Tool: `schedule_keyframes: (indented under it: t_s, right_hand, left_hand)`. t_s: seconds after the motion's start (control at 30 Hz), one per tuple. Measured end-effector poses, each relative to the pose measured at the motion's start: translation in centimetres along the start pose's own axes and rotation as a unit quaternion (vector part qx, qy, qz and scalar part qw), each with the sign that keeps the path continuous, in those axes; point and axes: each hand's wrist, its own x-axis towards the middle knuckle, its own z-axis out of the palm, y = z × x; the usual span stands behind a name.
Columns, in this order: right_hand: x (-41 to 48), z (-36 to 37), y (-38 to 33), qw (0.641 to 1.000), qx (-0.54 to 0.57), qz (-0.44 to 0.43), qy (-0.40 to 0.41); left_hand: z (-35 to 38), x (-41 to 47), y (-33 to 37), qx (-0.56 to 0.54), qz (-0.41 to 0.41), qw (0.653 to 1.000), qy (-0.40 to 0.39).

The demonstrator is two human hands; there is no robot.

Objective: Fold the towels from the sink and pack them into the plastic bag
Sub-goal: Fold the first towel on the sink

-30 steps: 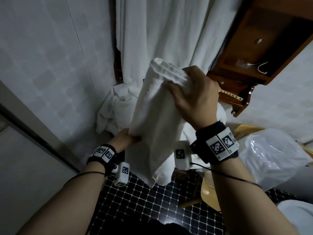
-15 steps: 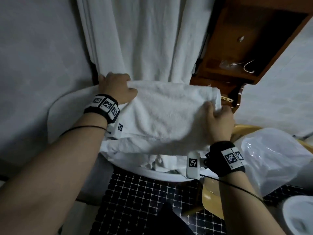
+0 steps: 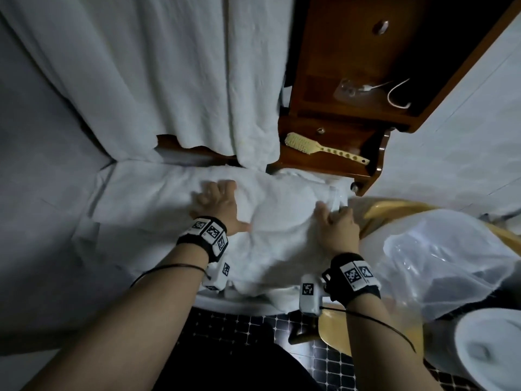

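1. Since half a second ago, the towel (image 3: 282,221) has come down from chest height onto the sink (image 3: 242,306), and both hands came down with it. One second ago it hung vertical from the right hand; now it lies flat.
2. Towel position: it is spread over the heap of white cloth filling the sink, with its front edge hanging over the near rim. Its long axis runs left to right, across the body.
3. Left hand (image 3: 218,206): on the towel's left part, palm down, fingers straight and spread, pressing. It is not gripping.
4. Right hand (image 3: 337,231): at the towel's right end, palm down on the cloth. The fingertips sit at the edge beside something clear. I cannot tell whether they pinch the edge or only press.
5. Key relation: the towel lies straight ahead, between the two hands. The bag (image 3: 451,263) sits to the right on a yellow chair (image 3: 394,210). The right hand is the nearer to it. The left hand is well apart from it, with the towel's length between.
6. Judgement: the fold is not finished, as the piece is too wide for the bag. The next fold likely runs along the long axis, with the left end carried over toward the right. That would also shorten the trip to the bag.
7. Risk: the loose cloth beneath may drag along with the towel.
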Motion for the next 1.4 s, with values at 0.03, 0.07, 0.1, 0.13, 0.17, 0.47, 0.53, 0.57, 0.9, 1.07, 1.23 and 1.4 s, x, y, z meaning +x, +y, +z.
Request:
schedule_keyframes:
  t_s: [0.03, 0.07, 0.1, 0.13, 0.17, 0.47, 0.53, 0.57, 0.9, 1.07, 1.23, 1.4]
  right_hand:
    - [0.0, -0.1, -0.3, 1.0, -0.009, -0.021, -0.001]
    - [-0.1, -0.2, -0.7, 0.999, -0.018, -0.045, 0.0]
    - [-0.4, -0.2, -1.2, 0.998, -0.012, -0.068, -0.001]
    - [-0.7, -0.3, -1.8, 0.996, 0.009, -0.091, -0.016]
    - [-1.2, -0.3, -2.5, 0.991, 0.037, -0.116, -0.047]
    - [-3.3, 3.5, -3.6, 0.954, 0.004, -0.219, -0.204]
    - [-4.3, 4.6, -5.1, 0.962, 0.034, -0.215, -0.165]
    - [-4.8, 5.0, -6.0, 0.963, 0.043, -0.216, -0.152]
    - [-8.5, 15.5, -11.2, 0.929, 0.023, -0.199, -0.312]
    - [-7.7, 17.7, -9.9, 0.919, -0.111, -0.292, -0.242]
    - [-8.1, 17.0, -8.2, 0.973, 0.054, -0.192, -0.116]
    - [-7.9, 17.2, -6.1, 0.983, 0.136, -0.121, 0.038]
  left_hand:
    - [0.0, -0.2, 0.4, 0.01, -0.011, 1.0, 0.0]
    - [0.0, -0.3, 0.8, 0.013, -0.019, 1.0, -0.005]
    - [0.0, -0.3, 1.0, 0.011, -0.023, 1.0, -0.012]
    - [-0.2, -0.3, 1.2, 0.009, -0.025, 0.999, -0.022]
    - [-0.6, 0.0, 1.2, 0.012, -0.024, 0.999, -0.032]
    - [-3.2, 0.4, -2.3, -0.124, 0.122, 0.983, -0.053]
    - [-3.3, -0.2, -3.2, -0.21, 0.183, 0.951, -0.135]
    - [-3.3, -0.8, -3.5, -0.291, 0.177, 0.923, -0.18]
    - [-7.8, -0.8, -13.7, -0.427, 0.026, 0.897, -0.115]
    - [-7.7, -0.5, -12.9, -0.219, 0.257, 0.936, 0.096]
    - [-5.2, -0.5, -10.8, -0.217, 0.073, 0.972, -0.054]
    - [-4.1, -0.1, -11.9, -0.309, 0.048, 0.945, -0.098]
